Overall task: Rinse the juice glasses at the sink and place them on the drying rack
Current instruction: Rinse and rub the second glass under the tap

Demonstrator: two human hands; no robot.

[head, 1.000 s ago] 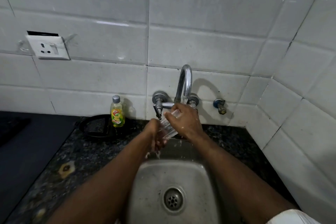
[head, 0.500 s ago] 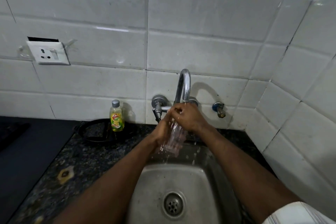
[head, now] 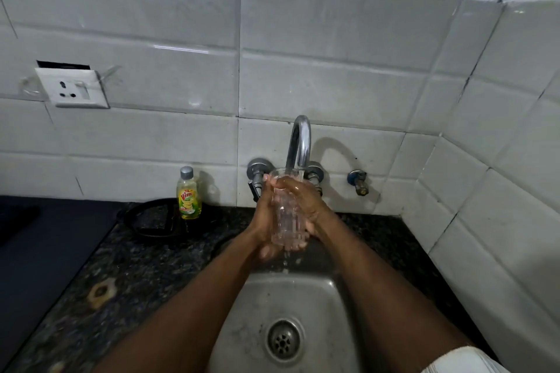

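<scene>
A clear juice glass (head: 286, 215) stands upright under the curved chrome tap (head: 299, 142), its mouth just below the spout, and water runs into it and drips from its base. My left hand (head: 265, 215) wraps its left side and my right hand (head: 310, 210) wraps its right side, so both grip it. Below lies the steel sink (head: 257, 306) with its round drain (head: 283, 341). No drying rack is in view.
A yellow dish soap bottle (head: 188, 195) stands on the dark speckled counter (head: 136, 269) beside a black round stand (head: 154, 219). A small valve (head: 359, 182) sticks out of the white tiled wall, and a wall socket (head: 72, 88) sits at the left. A dark hob surface (head: 36, 251) fills the left.
The glass was tilted on its side between my hands; it has turned upright and risen to the spout. Both hands shifted around it to grip its sides.
</scene>
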